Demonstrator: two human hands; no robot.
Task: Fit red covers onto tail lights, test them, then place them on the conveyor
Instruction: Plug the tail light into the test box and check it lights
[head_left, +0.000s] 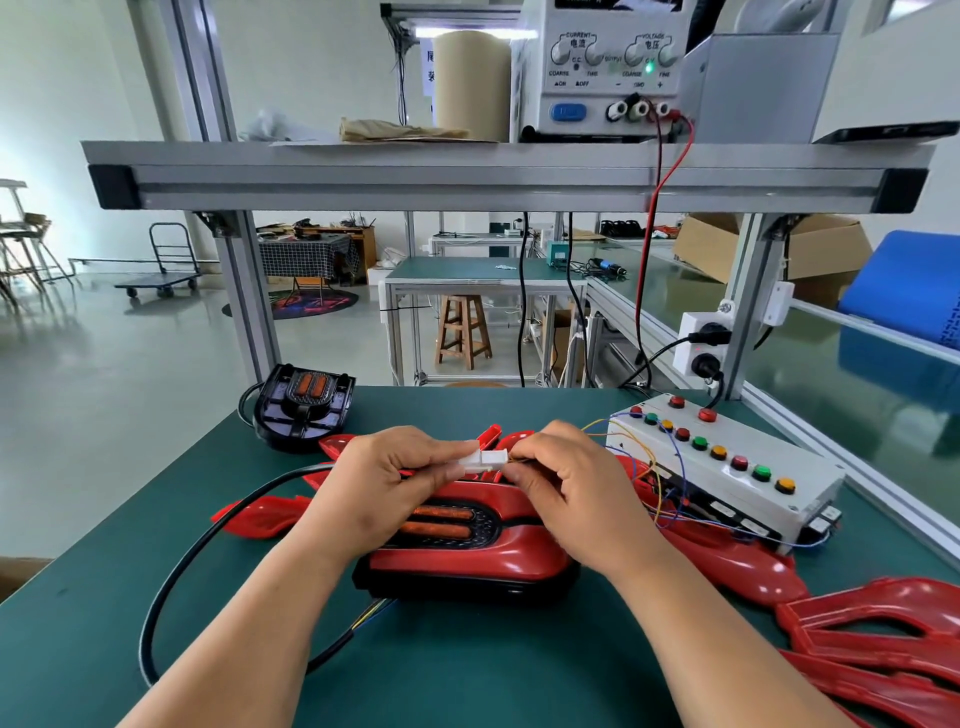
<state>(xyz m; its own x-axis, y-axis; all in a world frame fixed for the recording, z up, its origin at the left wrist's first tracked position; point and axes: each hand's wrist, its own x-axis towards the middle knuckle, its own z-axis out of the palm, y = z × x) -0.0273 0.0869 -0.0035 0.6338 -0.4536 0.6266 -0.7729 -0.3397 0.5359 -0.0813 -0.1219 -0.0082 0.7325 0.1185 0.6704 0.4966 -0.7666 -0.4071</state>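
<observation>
Mating the two white connector halves is the step in hand, judged from the grip. Keep both halves on one axis, press straight, and do not pull on the leads.

1. Fingers. The left-hand fingers (441, 452) pinch the left connector half (470, 461). The right-hand fingers (519, 474) pinch the right connector half (494, 457). The two halves touch end to end. Whether they are fully latched cannot be told.
2. Hands. The left hand (384, 478) and the right hand (566, 488) face each other, knuckles up, above the worktop (104, 597). Neither hand rests on it.
3. Forearms. Both forearms come in from the near edge and converge on the joint.
4. Leads. Thin coloured wires (623, 436) run from the right half to the test box (727, 467). A black cable (166, 577) loops from the left half round to the tail light (457, 545). Leave slack in both.

The tail light lies on the worktop just below the hands, with its red cover on and its lamps unlit. It is near the test box.

Once the joint is seated, the coloured buttons (719, 452) are within reach of the right hand for testing. The green belt (857, 415) beyond the rail on the right appears to be the conveyor, and it carries no tail light in view.
</observation>
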